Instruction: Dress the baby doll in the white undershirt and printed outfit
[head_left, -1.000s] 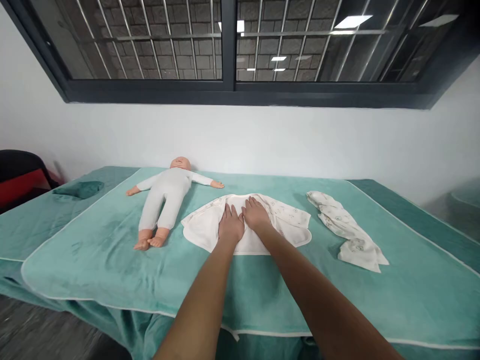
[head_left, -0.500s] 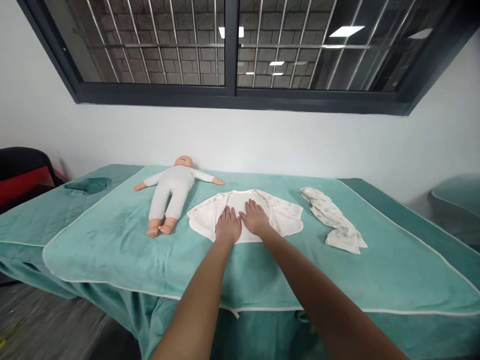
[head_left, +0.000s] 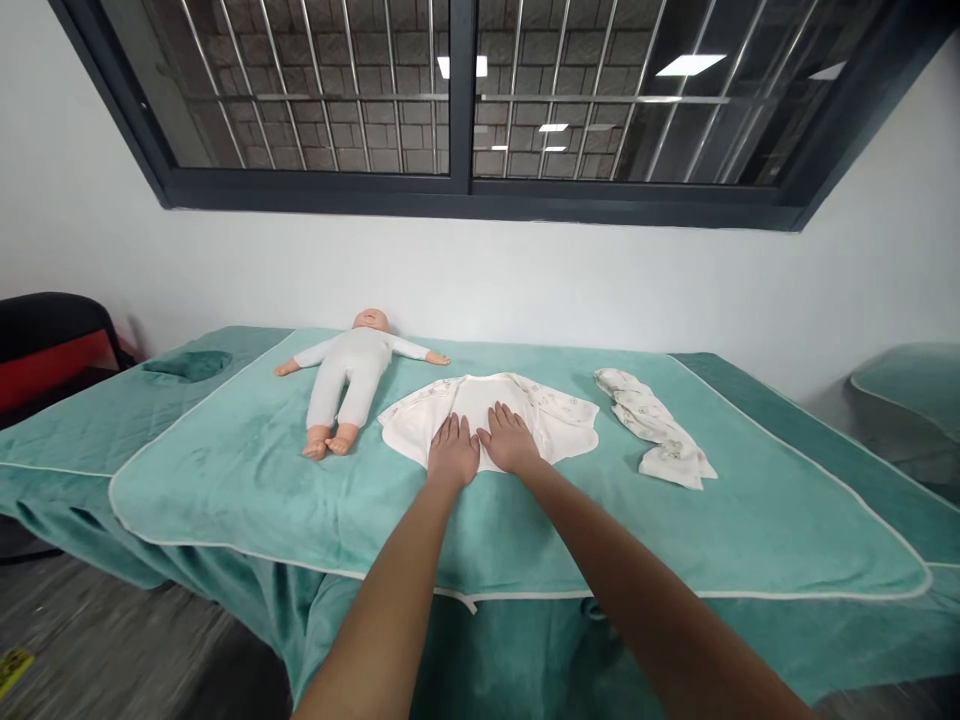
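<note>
A white baby top (head_left: pixel 566 425) with a faint print lies spread out on the green bed cover (head_left: pixel 300 510). My left hand (head_left: pixel 453 450) rests flat on its lower middle, fingers stretched out. Beside it, my right hand (head_left: pixel 510 438) also presses flat on the cloth, the two thumbs close together. Neither hand grips anything. To the left, a baby doll (head_left: pixel 352 370) in a white bodysuit is on its back, arms spread and feet toward me. On the right is a crumpled white printed garment (head_left: pixel 656 430), apart from my hands.
Behind the bed stands a white wall (head_left: pixel 480 285) with a dark-framed window (head_left: pixel 461 190) above. A black and red chair (head_left: pixel 56 345) is at the far left. A round opening (head_left: pixel 187 366) shows in the bed's left end. Grey floor (head_left: pixel 112 640) lies at lower left.
The camera view has shifted slightly, so the bed's front edge sits a little higher. Both hands stay flat on the baby top; the doll and the crumpled garment have not moved on the bed.
</note>
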